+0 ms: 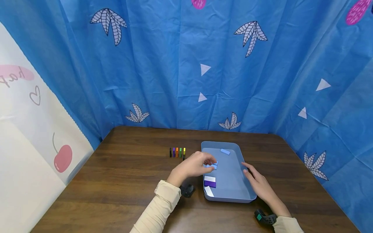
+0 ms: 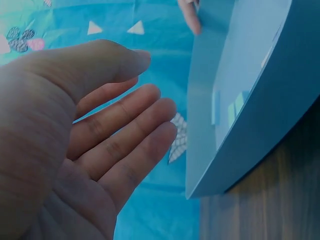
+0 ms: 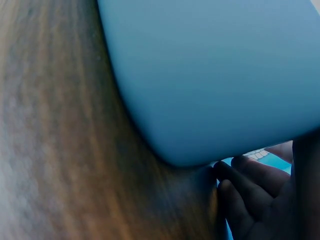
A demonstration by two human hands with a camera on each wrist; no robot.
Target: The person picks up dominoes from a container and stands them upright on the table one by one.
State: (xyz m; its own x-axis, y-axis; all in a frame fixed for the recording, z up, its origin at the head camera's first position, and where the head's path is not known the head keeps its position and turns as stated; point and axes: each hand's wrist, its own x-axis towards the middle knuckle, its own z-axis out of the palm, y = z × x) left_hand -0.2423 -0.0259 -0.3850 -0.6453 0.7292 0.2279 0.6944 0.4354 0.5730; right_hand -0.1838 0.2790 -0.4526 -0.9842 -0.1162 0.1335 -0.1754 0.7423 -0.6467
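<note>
My left hand (image 1: 196,164) hovers over the left side of a blue-grey tray (image 1: 231,178), its fingers loosely bent. Nothing lies between thumb and fingers in the left wrist view, where the tray wall (image 2: 280,100) rises beside the hand. Light blue blocks (image 1: 215,166) lie in the tray just beyond those fingertips, partly hidden. At the tray's right rim is my right hand (image 1: 259,184), fingers extended along the outer side. Inside the tray are also a light blue block (image 1: 225,151) at the far end, a white block (image 1: 209,178) against a purple block (image 1: 209,184), and a slanted white block (image 1: 209,191).
Left of the tray, several small blocks stand in a row on the wooden table (image 1: 131,181): black (image 1: 170,152), purple (image 1: 174,152), orange (image 1: 177,152), green (image 1: 180,152) and yellow (image 1: 184,151). A blue curtain (image 1: 163,64) hangs behind the table.
</note>
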